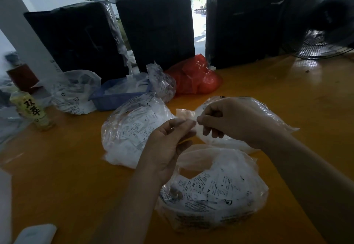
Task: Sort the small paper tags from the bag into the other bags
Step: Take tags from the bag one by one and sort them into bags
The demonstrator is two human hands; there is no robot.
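My left hand and my right hand meet above the table, both pinching a small pale paper tag between fingertips. Below them lies an open clear bag full of printed size tags. A second clear bag of tags sits to the left of my hands. A third clear bag lies behind and under my right hand, partly hidden by it.
On the orange table stand a blue basket, more clear bags, a red bag and a bottle at the left. Black wrapped boxes line the back; a fan stands at the right.
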